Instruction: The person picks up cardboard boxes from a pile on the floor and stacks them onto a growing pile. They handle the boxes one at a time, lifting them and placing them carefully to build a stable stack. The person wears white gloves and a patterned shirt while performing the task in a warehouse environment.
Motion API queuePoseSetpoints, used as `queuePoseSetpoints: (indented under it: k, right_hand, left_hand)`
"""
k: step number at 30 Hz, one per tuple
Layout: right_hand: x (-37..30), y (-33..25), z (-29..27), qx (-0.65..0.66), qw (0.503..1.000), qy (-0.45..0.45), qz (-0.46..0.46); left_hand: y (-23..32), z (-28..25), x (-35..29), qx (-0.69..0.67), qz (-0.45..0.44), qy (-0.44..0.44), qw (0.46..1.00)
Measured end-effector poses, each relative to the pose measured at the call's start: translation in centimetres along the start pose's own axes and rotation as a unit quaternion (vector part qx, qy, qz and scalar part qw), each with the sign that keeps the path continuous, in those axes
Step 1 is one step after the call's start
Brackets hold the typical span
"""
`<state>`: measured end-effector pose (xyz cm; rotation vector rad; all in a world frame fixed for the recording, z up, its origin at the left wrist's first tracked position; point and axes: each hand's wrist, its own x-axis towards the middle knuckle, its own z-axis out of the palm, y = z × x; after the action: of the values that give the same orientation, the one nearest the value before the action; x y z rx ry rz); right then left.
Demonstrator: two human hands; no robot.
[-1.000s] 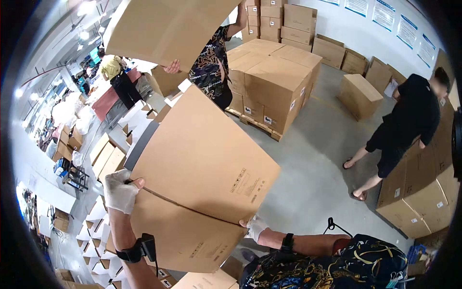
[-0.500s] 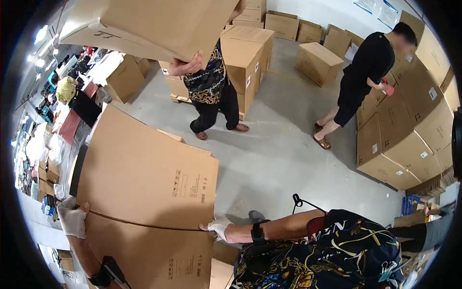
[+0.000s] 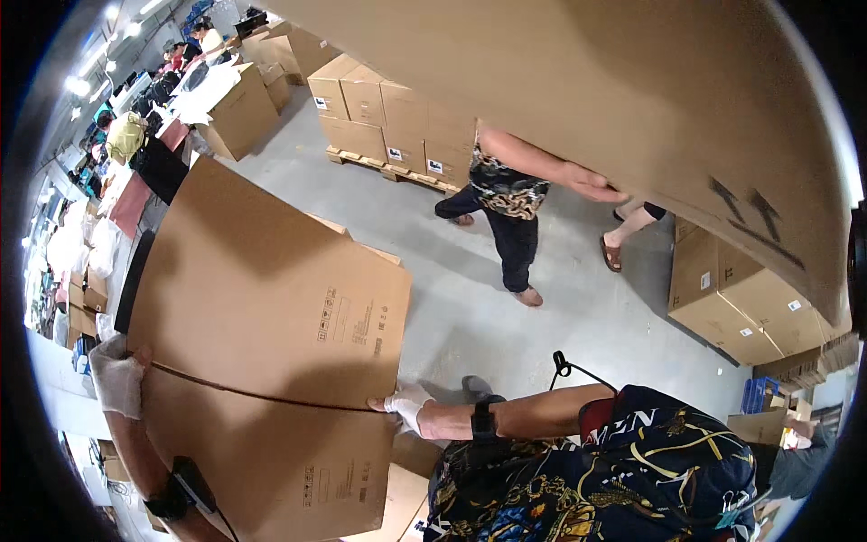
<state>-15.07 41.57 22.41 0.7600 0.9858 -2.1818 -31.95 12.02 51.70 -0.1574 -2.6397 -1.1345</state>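
Observation:
Large brown cardboard carton panels [image 3: 262, 280] lie in front of me, crossed by a dark seam from side to side. Printed marks show near their right edge. My left hand [image 3: 120, 375], in a white glove with bare fingertips, grips the left edge at the seam, thumb on top. At the seam's right end, my right hand [image 3: 404, 406], gloved the same way, holds the opposite edge between thumb and fingers. The fingers beneath the cardboard are hidden on both sides.
A co-worker [image 3: 510, 190] carries a huge carton [image 3: 578, 81] across the upper right, close by. Cartons stand on a wooden pallet [image 3: 388, 172] behind. More cartons [image 3: 731, 280] are stacked at right, beside another person's legs [image 3: 623, 239]. Work tables with people line the left.
The co-worker with the big carton has moved from left to right, and the carton now covers much of the upper view. Both my hands keep their hold at the seam.

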Motion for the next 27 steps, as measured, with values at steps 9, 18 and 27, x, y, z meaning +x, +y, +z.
queuePoseSetpoints:
  k: [9, 18, 27]
  right_hand:
    - [3.6, -0.8, -2.9, 0.007, 0.992, 0.122, -0.044]
    - [6.8, -3.0, -7.2, 0.055, 0.990, 0.060, -0.115]
    - [3.4, -11.2, -16.8, 0.027, 0.980, 0.046, -0.193]
  left_hand:
    - [3.5, 5.6, 3.8, 0.135, 0.030, -0.009, 0.990]
    - [4.3, 10.6, 8.3, 0.062, 0.032, -0.061, 0.996]
    - [8.4, 19.3, 6.8, 0.227, 0.061, -0.077, 0.969]
